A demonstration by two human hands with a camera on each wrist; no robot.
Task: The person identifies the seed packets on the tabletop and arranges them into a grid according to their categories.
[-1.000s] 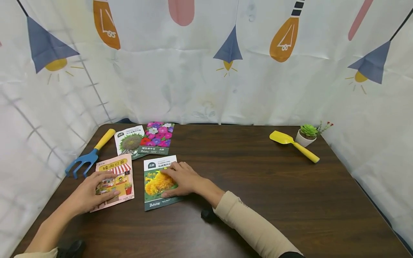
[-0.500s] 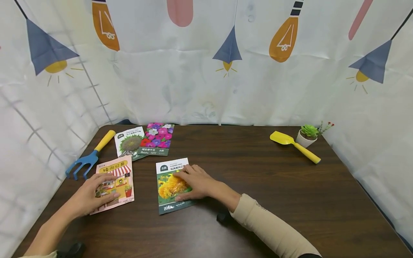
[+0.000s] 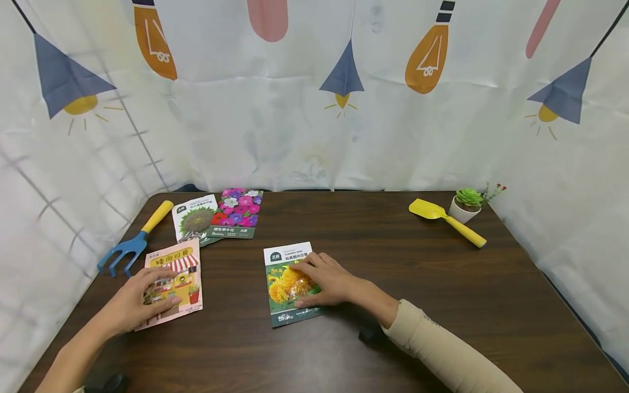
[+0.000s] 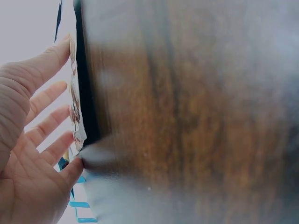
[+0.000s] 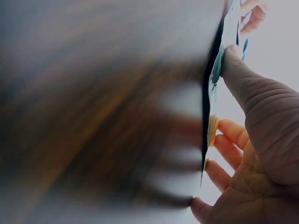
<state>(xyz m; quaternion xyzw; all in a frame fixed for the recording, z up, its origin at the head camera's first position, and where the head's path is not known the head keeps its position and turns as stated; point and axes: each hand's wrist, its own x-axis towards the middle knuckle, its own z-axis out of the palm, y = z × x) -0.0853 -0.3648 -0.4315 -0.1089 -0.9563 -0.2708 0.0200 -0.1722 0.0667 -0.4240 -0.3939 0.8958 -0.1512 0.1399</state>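
My left hand (image 3: 149, 292) lies flat, fingers straight, on a pink seed packet (image 3: 179, 270) with a shop drawing, near the table's left edge. In the left wrist view the left hand (image 4: 37, 140) touches that packet's edge (image 4: 76, 112). My right hand (image 3: 321, 278) presses with straight fingers on a green packet with yellow flowers (image 3: 285, 284) at the middle of the dark wooden table (image 3: 393, 305). Seen from the right wrist, the right hand's fingers (image 5: 233, 135) and thumb lie against the packet (image 5: 216, 70), which shows edge-on.
Two more packets lie at the back left, a sunflower one (image 3: 194, 218) and a pink-and-purple flower one (image 3: 237, 212). A blue hand rake with a yellow handle (image 3: 132, 240) lies at the left edge. A yellow trowel (image 3: 444, 216) and a small potted succulent (image 3: 467, 203) are at the back right.
My right hand has slid the yellow-flower packet to the right, away from the pink packet. The left hand stays on the pink packet.
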